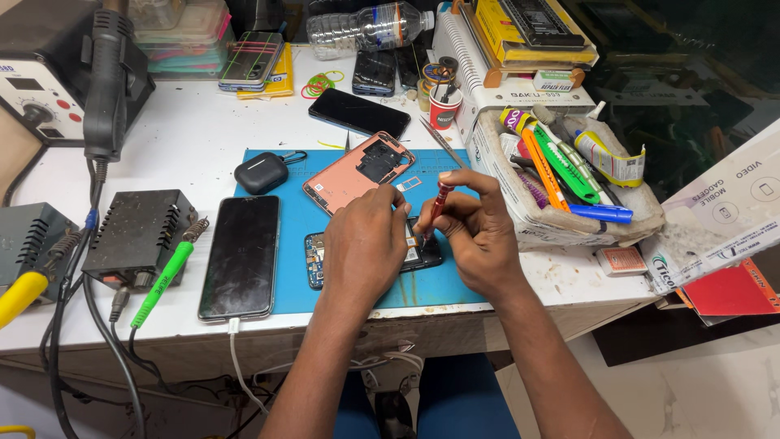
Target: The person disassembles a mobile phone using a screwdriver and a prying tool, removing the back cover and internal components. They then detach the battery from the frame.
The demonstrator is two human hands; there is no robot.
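An opened phone with its circuit board exposed (pixel 315 258) lies on a blue work mat (pixel 357 293). My left hand (pixel 364 244) rests on top of it and presses it down, covering its middle. My right hand (pixel 475 228) grips a red-handled screwdriver (pixel 439 203) held nearly upright, its tip down at the phone's right end. A pink back cover (pixel 357 171) lies on the mat just behind my hands, with a small card tray (pixel 409 184) beside it.
A dark phone (pixel 241 256) on a white cable lies left of the mat, by a black earbud case (pixel 262 172). Soldering gear and a green-handled iron (pixel 162 280) sit at left. A box of glue tubes and tools (pixel 569 171) stands right. More phones lie at the back.
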